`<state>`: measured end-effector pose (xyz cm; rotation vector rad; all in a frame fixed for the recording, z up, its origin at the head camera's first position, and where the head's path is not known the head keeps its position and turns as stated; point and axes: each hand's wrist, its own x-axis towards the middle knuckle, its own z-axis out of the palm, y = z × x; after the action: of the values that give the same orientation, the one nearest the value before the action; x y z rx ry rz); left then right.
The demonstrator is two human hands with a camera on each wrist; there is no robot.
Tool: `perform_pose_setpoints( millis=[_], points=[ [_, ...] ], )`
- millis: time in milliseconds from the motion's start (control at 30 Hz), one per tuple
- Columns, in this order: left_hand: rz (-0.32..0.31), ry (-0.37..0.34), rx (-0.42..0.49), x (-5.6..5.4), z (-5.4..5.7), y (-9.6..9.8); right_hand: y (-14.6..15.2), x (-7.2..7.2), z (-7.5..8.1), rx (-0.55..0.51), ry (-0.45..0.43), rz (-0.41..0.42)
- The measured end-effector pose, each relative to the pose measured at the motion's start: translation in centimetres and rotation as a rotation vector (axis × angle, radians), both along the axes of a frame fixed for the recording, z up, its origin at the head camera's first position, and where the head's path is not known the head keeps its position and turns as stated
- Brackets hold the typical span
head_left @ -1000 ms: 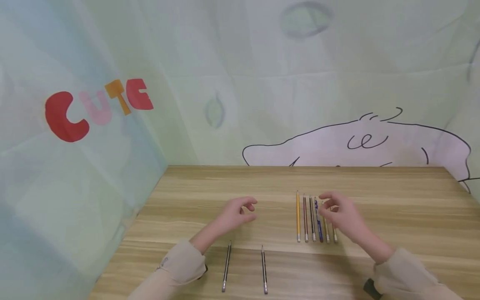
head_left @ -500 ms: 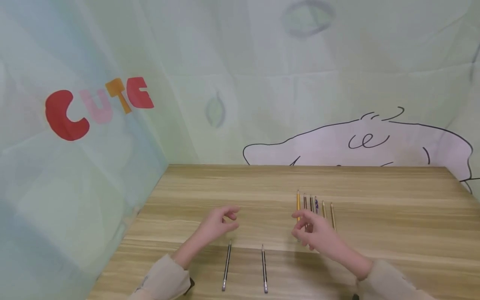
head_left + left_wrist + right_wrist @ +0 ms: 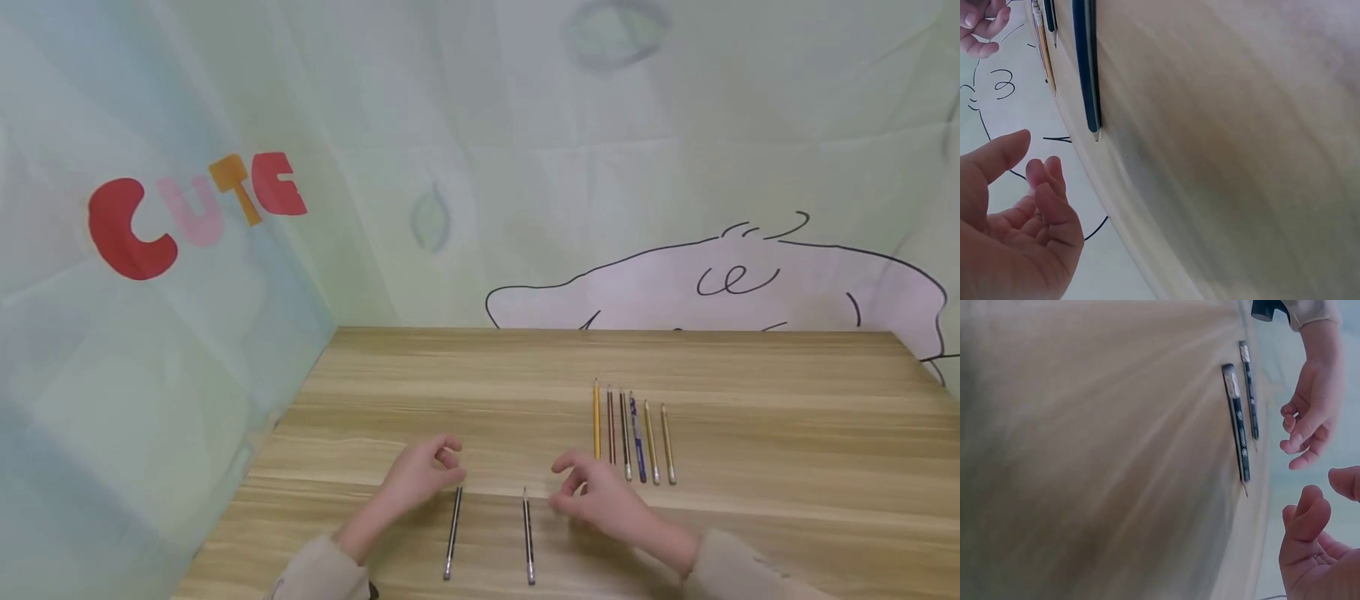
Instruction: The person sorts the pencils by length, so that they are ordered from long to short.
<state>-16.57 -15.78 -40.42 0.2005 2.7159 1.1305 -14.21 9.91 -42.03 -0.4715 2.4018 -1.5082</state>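
Note:
Two dark pencils with silver eraser ends lie near the front of the wooden table, a left pencil (image 3: 452,533) and a right pencil (image 3: 528,537), tips pointing away. My left hand (image 3: 418,475) hovers just above the tip of the left pencil, its fingers loosely bent and holding nothing. To the right of the other pencil's tip is my right hand (image 3: 600,498), also holding nothing, with a gap between thumb and fingers. In the left wrist view a dark pencil (image 3: 1087,69) lies beside the hand, apart from the fingers. Both pencils (image 3: 1238,425) also show in the right wrist view.
Further back on the right, several pencils lie in a row, among them a yellow pencil (image 3: 596,417), a blue patterned pencil (image 3: 637,437) and a gold pencil (image 3: 668,446). The wooden table (image 3: 450,367) ends at a printed cloth backdrop (image 3: 375,208).
My right hand has come left and toward me, away from the row of pencils. My left hand has moved left and nearer to the left pencil. The pencils have not moved.

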Motion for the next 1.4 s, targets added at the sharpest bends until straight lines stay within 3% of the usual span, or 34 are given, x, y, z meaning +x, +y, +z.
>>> perform_pose_setpoints(
  millis=[400, 867, 1400],
  points=[
    [0.018, -0.023, -0.078, 1.6, -0.6, -0.5, -1.7, 0.8, -0.7, -0.007, -0.048, 0.018],
    [-0.034, -0.088, -0.076, 3.3, -1.2, -0.9, -3.2, 0.9, -2.6, 0.047, -0.04, 0.036],
    [-0.077, -0.051, -0.162, 3.7, -1.3, -0.4, -4.5, 0.8, -2.8, 0.162, 0.001, 0.021]
  ],
)
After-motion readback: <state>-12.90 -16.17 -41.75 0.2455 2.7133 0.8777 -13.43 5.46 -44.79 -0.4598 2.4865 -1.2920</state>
